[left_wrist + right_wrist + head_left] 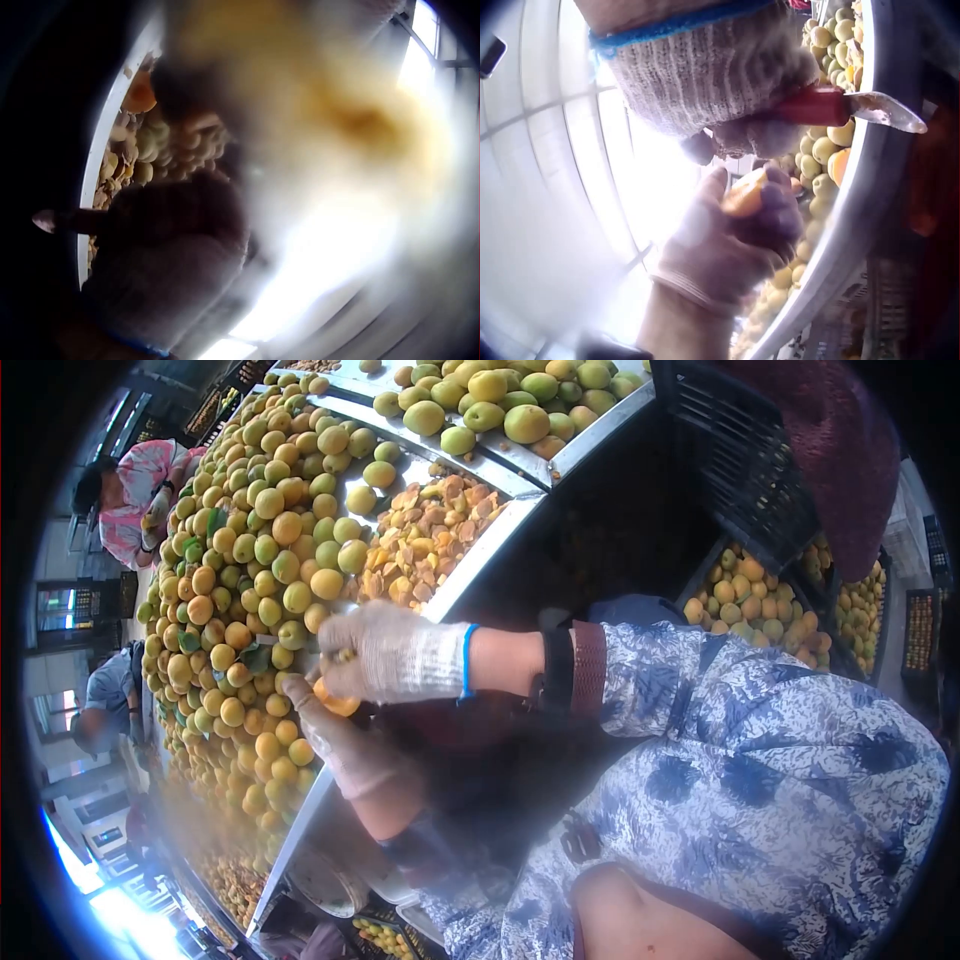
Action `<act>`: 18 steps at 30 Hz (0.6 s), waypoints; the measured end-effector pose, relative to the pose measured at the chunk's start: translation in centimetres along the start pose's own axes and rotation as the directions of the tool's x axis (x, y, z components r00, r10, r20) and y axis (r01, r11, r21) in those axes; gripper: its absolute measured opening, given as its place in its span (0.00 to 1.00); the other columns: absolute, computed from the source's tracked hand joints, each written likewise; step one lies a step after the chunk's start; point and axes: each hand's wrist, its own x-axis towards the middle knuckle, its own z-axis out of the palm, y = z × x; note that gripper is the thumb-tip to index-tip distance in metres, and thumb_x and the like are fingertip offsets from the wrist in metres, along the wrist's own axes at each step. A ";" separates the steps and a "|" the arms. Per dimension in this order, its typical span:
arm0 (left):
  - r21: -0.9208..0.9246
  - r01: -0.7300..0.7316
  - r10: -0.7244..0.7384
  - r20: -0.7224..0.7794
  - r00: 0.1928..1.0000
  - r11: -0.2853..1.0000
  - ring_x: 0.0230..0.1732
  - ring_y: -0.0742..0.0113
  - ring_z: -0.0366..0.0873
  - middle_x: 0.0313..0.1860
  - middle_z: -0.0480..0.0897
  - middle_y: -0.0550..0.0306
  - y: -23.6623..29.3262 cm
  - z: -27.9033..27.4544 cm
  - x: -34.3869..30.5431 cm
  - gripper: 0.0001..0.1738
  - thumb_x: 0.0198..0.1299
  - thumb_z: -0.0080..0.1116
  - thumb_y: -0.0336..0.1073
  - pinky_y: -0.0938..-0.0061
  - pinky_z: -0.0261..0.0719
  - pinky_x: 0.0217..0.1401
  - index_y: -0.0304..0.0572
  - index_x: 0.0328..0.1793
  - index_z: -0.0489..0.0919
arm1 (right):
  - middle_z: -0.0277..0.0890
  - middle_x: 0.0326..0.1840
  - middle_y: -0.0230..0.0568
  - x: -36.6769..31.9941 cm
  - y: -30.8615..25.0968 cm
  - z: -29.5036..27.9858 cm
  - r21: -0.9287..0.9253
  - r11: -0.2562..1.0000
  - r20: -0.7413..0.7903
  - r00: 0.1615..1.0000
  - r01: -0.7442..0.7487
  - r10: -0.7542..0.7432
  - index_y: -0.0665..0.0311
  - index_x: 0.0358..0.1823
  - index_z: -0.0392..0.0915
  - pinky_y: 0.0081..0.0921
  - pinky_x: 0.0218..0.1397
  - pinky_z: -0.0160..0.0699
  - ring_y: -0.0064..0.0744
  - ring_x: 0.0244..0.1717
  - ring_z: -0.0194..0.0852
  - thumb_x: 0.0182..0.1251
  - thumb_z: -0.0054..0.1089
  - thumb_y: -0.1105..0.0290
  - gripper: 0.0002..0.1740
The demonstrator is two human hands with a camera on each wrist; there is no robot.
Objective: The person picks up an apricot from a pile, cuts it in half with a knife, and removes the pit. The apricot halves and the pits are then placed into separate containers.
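In the head view my right hand (395, 650), in a knit glove with a blue cuff, is close above my left hand (345, 745), in a thin pale glove. My left hand grips a cut orange apricot (746, 193) between thumb and fingers. My right hand holds a small knife (821, 106) by its red handle, the short blade pointing away from the left hand in the right wrist view. Both hands are over the near edge of a heap of apricots (265, 550). A pale blur covers much of the left wrist view.
Split apricot pieces (430, 540) lie beside the heap, inside the metal table rim (480, 555). More apricots (525, 425) fill a section beyond a divider. Black crates (740, 470) and crated fruit (750, 600) stand at the right. Two other people (140, 500) are across the table.
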 end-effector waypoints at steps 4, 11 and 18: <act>0.826 -0.083 0.220 -0.051 0.974 0.557 0.34 0.65 0.79 0.38 0.82 0.52 1.0 -2.0 3.4 0.24 0.63 0.56 0.48 0.73 0.78 0.36 0.34 0.53 0.79 | 0.81 0.39 0.55 1.7 -0.6 -4.3 -0.362 0.917 -0.031 0.985 -0.168 0.168 0.63 0.40 0.79 0.43 0.48 0.79 0.53 0.44 0.81 0.56 0.59 0.57 0.18; 0.962 -0.254 0.074 0.247 0.966 0.104 0.47 0.50 0.79 0.47 0.79 0.40 -1.8 -3.2 7.9 0.25 0.52 0.64 0.44 0.64 0.75 0.55 0.46 0.57 0.80 | 0.79 0.45 0.55 2.6 1.9 -5.0 -0.328 0.924 -0.183 0.973 -0.196 0.142 0.64 0.50 0.74 0.45 0.53 0.76 0.53 0.50 0.79 0.58 0.58 0.62 0.20; 0.922 -0.382 0.394 0.327 0.859 0.068 0.43 0.56 0.79 0.41 0.81 0.48 0.1 -4.9 5.3 0.13 0.51 0.62 0.35 0.66 0.76 0.51 0.42 0.44 0.84 | 0.79 0.43 0.55 2.6 1.8 -5.2 -0.288 0.940 -0.201 0.971 -0.182 0.127 0.60 0.49 0.74 0.49 0.51 0.76 0.56 0.48 0.78 0.61 0.53 0.65 0.16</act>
